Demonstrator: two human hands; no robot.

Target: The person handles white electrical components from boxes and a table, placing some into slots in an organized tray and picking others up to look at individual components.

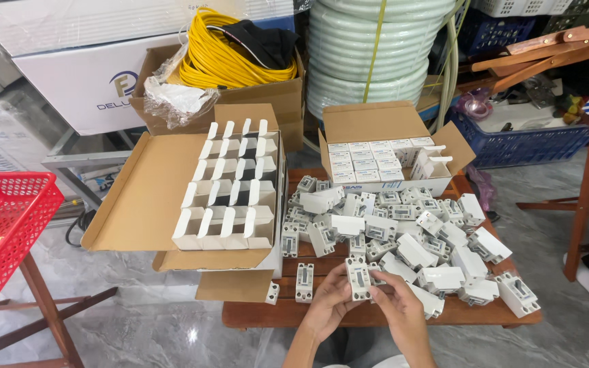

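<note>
A stack of pale green hose coils [369,54] is seen at the upper centre of the frame, beside a brown carton [267,95] at the upper left in which a yellow cable coil [216,58] and a black cloth [264,41] are held. A red plastic basket [5,228] is set on a wooden stand at the left edge, and a blue crate [526,143] is placed at the upper right. The large open cardboard box [144,197] at centre left is filled with rows of small white cartons [230,184], their flaps raised. A smaller open box [383,146] at upper centre is packed with closed white cartons lying flat. The wooden tabletop [349,313] in the lower middle is covered by a loose heap of white breaker modules [403,232]. One white breaker [358,278] is held upright at the lower centre, just in front of the heap: it is gripped from the left by the left hand [327,303] and from the right by the right hand [398,300], fingers closed on its sides. Another single module [304,281] is laid flat just left of the hands.
</note>
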